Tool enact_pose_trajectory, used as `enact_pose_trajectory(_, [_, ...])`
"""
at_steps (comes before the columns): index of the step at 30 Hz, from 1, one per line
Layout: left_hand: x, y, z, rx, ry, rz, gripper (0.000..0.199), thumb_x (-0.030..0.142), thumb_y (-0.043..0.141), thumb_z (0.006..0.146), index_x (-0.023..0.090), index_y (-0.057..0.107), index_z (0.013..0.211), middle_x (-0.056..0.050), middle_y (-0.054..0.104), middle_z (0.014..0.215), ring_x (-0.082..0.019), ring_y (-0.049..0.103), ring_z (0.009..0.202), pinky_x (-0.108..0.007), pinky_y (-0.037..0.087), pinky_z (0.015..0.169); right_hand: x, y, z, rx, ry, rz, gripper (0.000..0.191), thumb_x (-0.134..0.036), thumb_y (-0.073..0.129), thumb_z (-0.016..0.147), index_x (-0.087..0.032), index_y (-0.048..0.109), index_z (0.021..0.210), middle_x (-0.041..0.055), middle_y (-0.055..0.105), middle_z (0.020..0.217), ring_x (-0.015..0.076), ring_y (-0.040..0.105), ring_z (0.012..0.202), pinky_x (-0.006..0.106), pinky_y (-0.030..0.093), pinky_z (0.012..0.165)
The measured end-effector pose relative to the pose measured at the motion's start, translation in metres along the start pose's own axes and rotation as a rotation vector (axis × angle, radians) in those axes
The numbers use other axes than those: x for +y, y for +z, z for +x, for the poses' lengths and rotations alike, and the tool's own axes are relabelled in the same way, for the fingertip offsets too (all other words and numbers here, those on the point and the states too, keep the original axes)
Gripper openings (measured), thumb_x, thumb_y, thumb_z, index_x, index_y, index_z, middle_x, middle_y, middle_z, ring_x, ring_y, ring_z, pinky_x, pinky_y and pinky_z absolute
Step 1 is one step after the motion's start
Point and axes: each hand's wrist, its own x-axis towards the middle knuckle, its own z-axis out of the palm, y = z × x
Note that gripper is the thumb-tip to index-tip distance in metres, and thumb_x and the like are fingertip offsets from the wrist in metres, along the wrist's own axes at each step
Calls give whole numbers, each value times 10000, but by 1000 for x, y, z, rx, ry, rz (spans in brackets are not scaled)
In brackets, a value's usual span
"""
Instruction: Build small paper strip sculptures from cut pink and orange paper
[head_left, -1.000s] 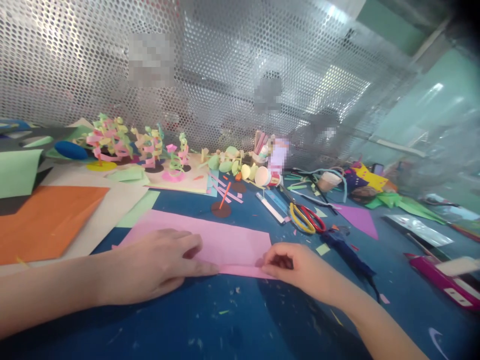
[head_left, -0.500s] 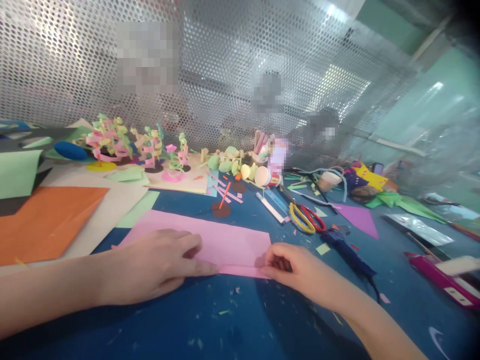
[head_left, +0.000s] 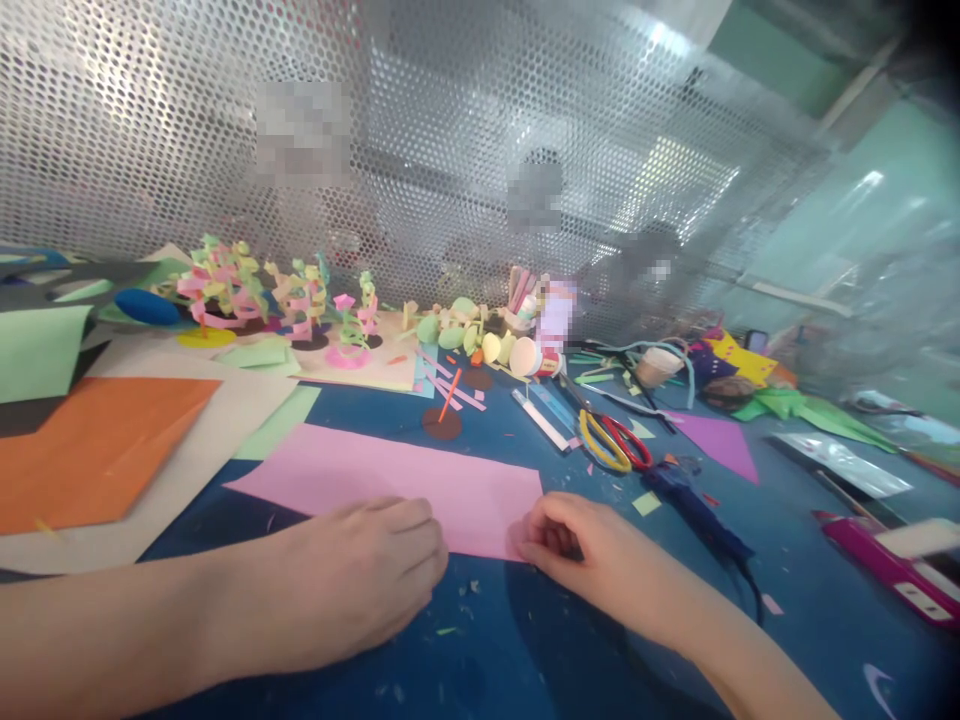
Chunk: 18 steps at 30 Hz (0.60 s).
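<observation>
A pink sheet of paper (head_left: 420, 480) lies on the blue table, its left end lifted slightly off the surface. My left hand (head_left: 375, 580) is closed at the sheet's near edge, left of the middle, with its fingertips hidden beneath the curled fingers. At the right end, my right hand (head_left: 570, 540) has thumb and fingers pinched on the near corner of the paper. Just beyond the sheet stands an orange stick on a brown paper disc (head_left: 442, 424).
Orange paper (head_left: 112, 440) and other sheets lie left. Paper plant models (head_left: 225, 285) line the back by a perforated metal screen (head_left: 442, 130). Scissors (head_left: 626, 440), a dark-blue corded tool (head_left: 697, 510) and a magenta tool (head_left: 885, 560) lie right.
My left hand has moved nearer me and slightly right, its outstretched fingers curling closed at the paper's near edge. The narrow fold strip no longer shows; my right hand stays at the corner.
</observation>
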Motion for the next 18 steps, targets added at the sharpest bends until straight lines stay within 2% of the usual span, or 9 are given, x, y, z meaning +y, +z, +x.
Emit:
enact_pose_trajectory(4, [-3,5,4,-108,56,-70,386,285,408,878,206,423,1256,-57,611,961,-203,527,881,-304,402,768,1,0,-1,4,-12,-5,145,-306,498,841,-195,532,754,-3,542,748,121,515,665,235,396,588])
enact_pose_trajectory(9, [-9,0,7,-100,42,-162,374,317,430,869,242,455,1235,-55,585,920,-193,528,867,-289,407,753,1,-1,-2,0,-36,-1,126,-280,496,845,-198,518,752,-11,533,754,115,506,666,227,389,592])
enact_pose_trajectory(15, [-12,-1,7,-115,26,-238,408,335,432,862,270,426,1264,-70,547,1049,-211,518,942,-314,399,835,0,-1,-1,-13,-24,4,117,-273,505,842,-200,521,753,-16,529,761,113,502,679,224,390,599])
enact_pose_trajectory(18, [-12,1,8,-133,28,-257,427,328,431,861,267,407,1282,-72,549,1041,-218,515,946,-318,404,834,0,-2,-2,-17,-23,4,134,-284,497,845,-199,522,745,-16,526,747,116,499,678,225,389,598])
